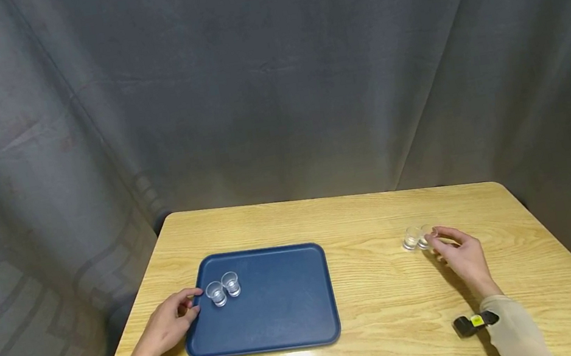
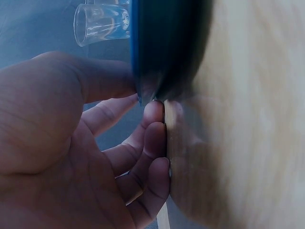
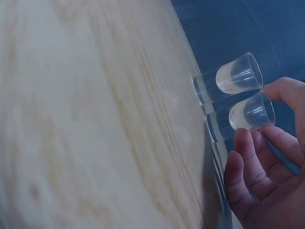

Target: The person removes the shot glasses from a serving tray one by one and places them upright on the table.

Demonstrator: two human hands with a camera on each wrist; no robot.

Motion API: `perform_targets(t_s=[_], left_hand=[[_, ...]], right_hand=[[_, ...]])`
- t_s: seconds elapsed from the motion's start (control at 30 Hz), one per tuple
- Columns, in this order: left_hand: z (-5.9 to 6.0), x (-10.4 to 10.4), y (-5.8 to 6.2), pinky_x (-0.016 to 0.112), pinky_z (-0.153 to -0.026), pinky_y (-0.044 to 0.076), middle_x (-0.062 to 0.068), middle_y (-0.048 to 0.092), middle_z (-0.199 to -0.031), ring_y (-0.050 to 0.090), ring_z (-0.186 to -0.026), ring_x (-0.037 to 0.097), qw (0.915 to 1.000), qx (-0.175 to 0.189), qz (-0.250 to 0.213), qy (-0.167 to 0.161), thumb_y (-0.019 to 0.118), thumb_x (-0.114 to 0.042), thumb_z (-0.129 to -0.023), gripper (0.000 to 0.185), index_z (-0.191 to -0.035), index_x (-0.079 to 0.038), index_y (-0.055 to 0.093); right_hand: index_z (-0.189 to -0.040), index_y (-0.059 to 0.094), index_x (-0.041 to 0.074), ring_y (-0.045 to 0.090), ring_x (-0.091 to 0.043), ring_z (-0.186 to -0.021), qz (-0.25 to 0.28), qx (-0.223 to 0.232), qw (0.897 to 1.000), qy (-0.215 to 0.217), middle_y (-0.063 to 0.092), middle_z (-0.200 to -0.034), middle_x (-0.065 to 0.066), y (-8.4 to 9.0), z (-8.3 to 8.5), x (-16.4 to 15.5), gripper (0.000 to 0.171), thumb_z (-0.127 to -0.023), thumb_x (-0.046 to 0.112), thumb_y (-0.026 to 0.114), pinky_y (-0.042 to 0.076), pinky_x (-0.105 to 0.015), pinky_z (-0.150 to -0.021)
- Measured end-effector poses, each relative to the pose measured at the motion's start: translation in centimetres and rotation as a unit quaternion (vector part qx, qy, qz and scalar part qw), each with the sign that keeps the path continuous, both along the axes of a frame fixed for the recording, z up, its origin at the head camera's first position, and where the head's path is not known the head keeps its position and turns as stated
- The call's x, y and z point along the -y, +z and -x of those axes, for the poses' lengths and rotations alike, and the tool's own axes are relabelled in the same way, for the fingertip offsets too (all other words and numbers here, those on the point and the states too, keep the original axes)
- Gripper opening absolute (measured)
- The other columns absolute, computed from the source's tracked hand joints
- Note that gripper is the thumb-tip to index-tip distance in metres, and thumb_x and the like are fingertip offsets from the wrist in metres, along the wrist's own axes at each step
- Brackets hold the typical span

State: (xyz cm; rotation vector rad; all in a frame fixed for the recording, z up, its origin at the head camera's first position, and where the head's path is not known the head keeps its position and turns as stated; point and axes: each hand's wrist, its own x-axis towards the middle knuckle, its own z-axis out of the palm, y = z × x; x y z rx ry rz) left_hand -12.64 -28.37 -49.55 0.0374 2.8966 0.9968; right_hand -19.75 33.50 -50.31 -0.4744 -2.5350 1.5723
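Note:
Two clear shot glasses stand upright side by side on the right of the table. My right hand point(image 1: 459, 255) holds the right-hand shot glass point(image 3: 253, 113), thumb at its rim and fingers on its other side. Its base appears to rest on the table. The other shot glass point(image 1: 411, 238) stands close against it. At the left, my left hand point(image 1: 167, 323) touches the rim of a dark blue tray point(image 1: 282, 301) with thumb and index finger. In the left wrist view, the remaining fingers rest bent on the wood. Two more shot glasses, one left point(image 1: 217, 294) and one right point(image 1: 231, 284), stand upright in the tray.
Everything stands on a light wooden table point(image 1: 383, 311) with rounded back corners. Grey curtains point(image 1: 273, 93) hang behind it and along both sides. Bare wood lies between the tray and the right-hand pair of glasses.

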Motion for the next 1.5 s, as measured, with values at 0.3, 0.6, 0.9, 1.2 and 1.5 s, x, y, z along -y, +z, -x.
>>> perform_targets(t_s=[0.3, 0.6, 0.9, 1.2, 1.5], left_hand=[[0.1, 0.0, 0.1, 0.031, -0.073, 0.04, 0.001, 0.061, -0.098, 0.054, -0.085, 0.015, 1.0, 0.002, 0.008, 0.001, 0.071, -0.014, -0.101, 0.032, -0.132, -0.01, 0.071], [0.2, 0.0, 0.2, 0.032, -0.073, 0.039, 0.002, 0.059, -0.097, 0.053, -0.085, 0.016, 0.9999, 0.002, 0.012, -0.002, 0.069, -0.013, -0.101, 0.032, -0.133, -0.009, 0.071], [0.3, 0.1, 0.0, 0.032, -0.074, 0.04, 0.002, 0.06, -0.097, 0.054, -0.085, 0.016, 1.0, 0.005, 0.009, -0.001, 0.07, -0.013, -0.101, 0.032, -0.132, -0.01, 0.071], [0.2, 0.1, 0.0, 0.032, -0.073, 0.041, 0.002, 0.061, -0.098, 0.055, -0.085, 0.016, 1.0, 0.0, 0.006, -0.002, 0.07, -0.013, -0.101, 0.031, -0.131, -0.01, 0.071], [0.0, 0.1, -0.2, 0.031, -0.073, 0.041, 0.002, 0.061, -0.096, 0.054, -0.084, 0.016, 1.0, 0.005, 0.004, 0.0, 0.069, -0.012, -0.1, 0.032, -0.132, -0.009, 0.071]], right_hand=[[-0.143, 0.064, 0.005, 0.067, -0.004, -0.07, 0.004, -0.009, 1.0, -0.016, 0.067, -0.087, 0.021, 0.5, -0.2, 0.1, 0.061, -0.098, 0.044, 0.076, 0.054, -0.024, -0.062], [-0.137, 0.069, 0.005, 0.056, -0.003, -0.063, -0.077, -0.073, 0.994, -0.007, 0.064, -0.073, 0.016, 1.9, -0.4, 0.9, 0.053, -0.099, 0.04, 0.076, 0.044, -0.024, -0.052], [-0.132, 0.073, 0.004, 0.061, 0.005, -0.076, -0.068, -0.115, 0.991, 0.026, 0.064, -0.098, 0.027, 3.1, -0.5, 3.1, 0.042, -0.099, 0.031, 0.076, 0.048, -0.02, -0.059], [-0.126, 0.076, 0.005, 0.063, 0.005, -0.08, -0.059, -0.117, 0.99, 0.05, 0.068, -0.104, 0.03, 2.5, -0.4, 5.1, 0.037, -0.099, 0.029, 0.077, 0.049, -0.019, -0.064], [-0.125, 0.076, 0.006, 0.065, 0.003, -0.081, -0.049, -0.109, 0.989, 0.086, 0.077, -0.117, -0.002, 1.6, -0.6, 7.6, 0.034, -0.099, 0.026, 0.078, 0.052, -0.021, -0.064]])
